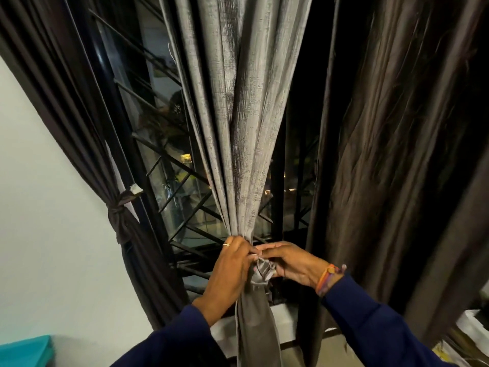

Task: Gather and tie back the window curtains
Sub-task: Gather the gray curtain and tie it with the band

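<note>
Tied curtain, far left: the dark curtain (79, 107) already hangs bound by its tie-back (119, 210) against the wall.
My left hand (230, 263): fingers curled round the gathered neck of the grey curtain (238, 115), squeezing it from its left side.
Grey curtain: long axis vertical, pleats fanning upward from my grip, tail dropping past the sill (280, 316).
Tie band (260, 272): a satiny loop bunched at the neck, directly between my two hands.
My right hand (291, 260): fingers pinch the band from its right; both hands equally close.
Loose curtain, right: the brown curtain (397, 154) hangs ungathered.
</note>
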